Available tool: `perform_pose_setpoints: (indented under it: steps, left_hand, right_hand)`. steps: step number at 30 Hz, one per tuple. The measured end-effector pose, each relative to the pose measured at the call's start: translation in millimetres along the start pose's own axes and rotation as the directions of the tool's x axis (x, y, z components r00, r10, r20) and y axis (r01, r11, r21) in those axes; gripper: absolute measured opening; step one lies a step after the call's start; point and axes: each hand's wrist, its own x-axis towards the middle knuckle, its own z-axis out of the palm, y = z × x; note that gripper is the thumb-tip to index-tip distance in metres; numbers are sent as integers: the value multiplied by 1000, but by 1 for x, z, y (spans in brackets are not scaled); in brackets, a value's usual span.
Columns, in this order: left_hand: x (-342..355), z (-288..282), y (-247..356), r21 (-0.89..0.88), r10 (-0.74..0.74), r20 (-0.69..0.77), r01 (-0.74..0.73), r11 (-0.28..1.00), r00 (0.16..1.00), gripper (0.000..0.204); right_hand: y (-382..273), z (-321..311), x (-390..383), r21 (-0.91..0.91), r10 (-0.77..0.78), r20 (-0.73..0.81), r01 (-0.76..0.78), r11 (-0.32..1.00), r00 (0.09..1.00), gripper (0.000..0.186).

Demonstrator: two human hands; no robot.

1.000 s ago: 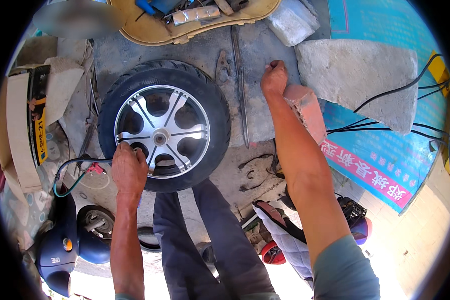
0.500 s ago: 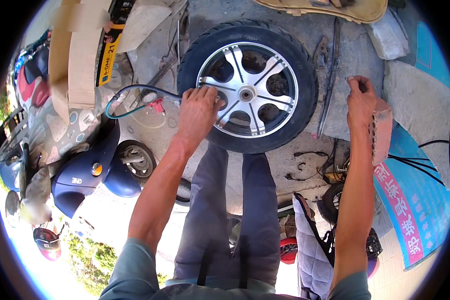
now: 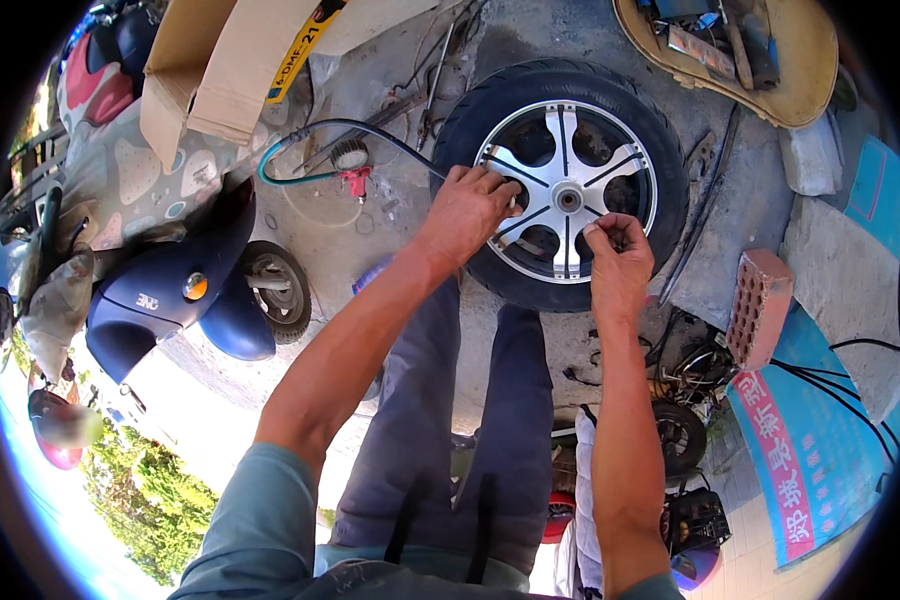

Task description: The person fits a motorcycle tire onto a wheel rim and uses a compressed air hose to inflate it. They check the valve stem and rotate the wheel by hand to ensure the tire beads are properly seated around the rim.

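Note:
A black-tyred wheel [image 3: 547, 188] with a silver spoked rim lies flat on the ground in front of my legs. My left hand [image 3: 467, 212] is closed at the left side of the rim, around the end of a black air hose [image 3: 370, 127]. The hose's tip and the valve are hidden by my fingers. Over the lower right of the rim, my right hand [image 3: 620, 262] is closed in a pinch. What it pinches is too small and covered to make out. A round gauge [image 3: 350, 154] with a red fitting [image 3: 355, 182] lies left of the tyre, joined to a teal hose.
An open cardboard box [image 3: 235, 75] stands at the upper left, above a dark blue scooter [image 3: 160, 275]. At the upper right sits a tan tray [image 3: 805, 80] of tools. A red perforated brick [image 3: 760, 308] and metal bars [image 3: 705, 215] lie right of the wheel.
My right hand has come left from beside the brick to over the rim, still pinched. The left hand stays at the rim's left side. The whole view has shifted, with the wheel farther right.

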Motion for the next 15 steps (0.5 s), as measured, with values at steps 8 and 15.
perform_pose_setpoints:
  steps: [8, 15]
  left_hand:
    - [-4, 7, -10, -14, 49, -14, -49, 999, 999, 27]
    - [-5, 17, -13, 195, 112, -86, -94, 976, 990, 11]
  right_hand:
    - [2, 31, 5, -201, -77, 164, 109, 974, 983, 15]
    - [2, 53, 9, -307, -119, 231, 188, 933, 966, 13]
